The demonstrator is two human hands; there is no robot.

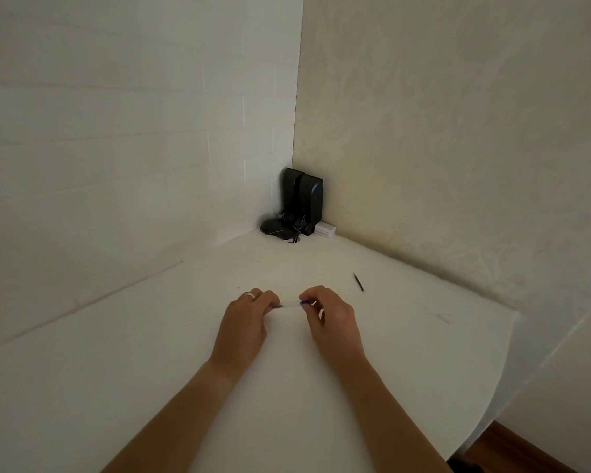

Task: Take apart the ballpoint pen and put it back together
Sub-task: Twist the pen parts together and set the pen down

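A clear plastic pen barrel (290, 304) with blue ends is held level just above the white table (151, 387). My left hand (244, 324), with a ring on one finger, pinches its left end. My right hand (331, 322) pinches its right end, where a blue piece shows between the fingertips. A thin dark refill (358, 282) lies alone on the table, up and to the right of my right hand. Both ends of the barrel are partly hidden by my fingers.
Two black speakers (302, 199) with a tangle of cables (280, 228) stand in the far corner, next to a small white box (325, 230). Walls close the table at left and back. The table's curved edge runs down the right side, with wooden floor (526, 452) below.
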